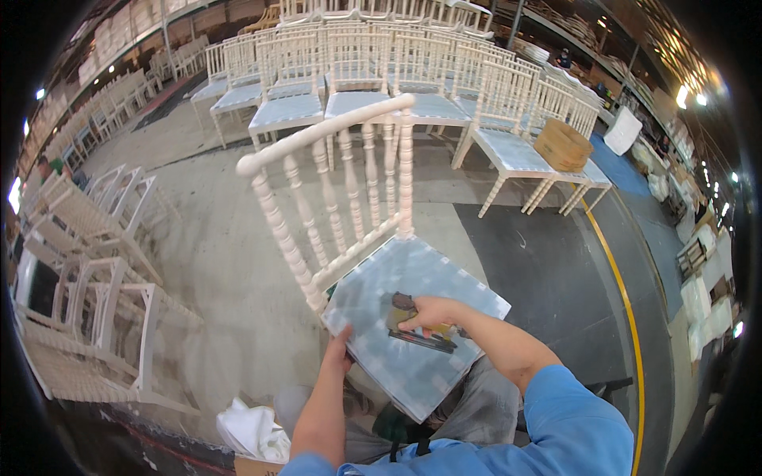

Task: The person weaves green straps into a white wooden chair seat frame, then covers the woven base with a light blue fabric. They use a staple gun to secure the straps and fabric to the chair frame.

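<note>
Before me stands a cream-white chair point(325, 128) with turned spindles in its backrest. A pale blue square panel point(413, 274) with lighter patches along its edges covers its seat area. In my right hand point(435, 312) is a staple gun point(406, 337), dark and yellowish, held low over the middle of the panel; whether its nose touches the surface I cannot tell. My left hand point(341, 349) grips the panel's left edge, thumb on top and the other fingers mostly hidden below.
Rows of similar white chairs point(361, 67) fill the back. A brown bundle point(563, 145) lies on one at the right. More white chair frames point(119, 317) crowd the left. White cloth point(252, 428) sits near my left leg. A yellow line point(623, 293) crosses the floor at right.
</note>
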Tool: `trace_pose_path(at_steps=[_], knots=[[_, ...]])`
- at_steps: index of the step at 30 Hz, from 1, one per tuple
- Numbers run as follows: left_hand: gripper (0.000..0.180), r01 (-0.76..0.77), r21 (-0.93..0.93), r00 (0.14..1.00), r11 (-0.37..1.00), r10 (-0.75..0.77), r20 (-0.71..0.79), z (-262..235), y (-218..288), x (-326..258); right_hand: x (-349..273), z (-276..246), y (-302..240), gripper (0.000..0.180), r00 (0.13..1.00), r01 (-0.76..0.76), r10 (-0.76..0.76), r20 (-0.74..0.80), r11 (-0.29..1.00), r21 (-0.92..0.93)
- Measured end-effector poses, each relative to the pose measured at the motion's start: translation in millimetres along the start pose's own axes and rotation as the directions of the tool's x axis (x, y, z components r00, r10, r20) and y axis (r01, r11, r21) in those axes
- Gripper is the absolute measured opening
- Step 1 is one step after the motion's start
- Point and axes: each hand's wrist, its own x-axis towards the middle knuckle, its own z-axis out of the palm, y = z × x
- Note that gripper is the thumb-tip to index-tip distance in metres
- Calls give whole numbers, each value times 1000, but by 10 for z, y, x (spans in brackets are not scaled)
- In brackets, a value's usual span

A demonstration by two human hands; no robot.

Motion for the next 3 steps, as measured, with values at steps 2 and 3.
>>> trace_pose_path(at_steps=[2,3], knots=[[59,17,5,999,1000,-17,30,32,-135,-140,-166,-155,386,52,997,-27,18,69,990,137],[64,-9,-18,999,1000,10,52,-26,-169,-238,-199,-221,468,58,993,-58,40,111,984,166]])
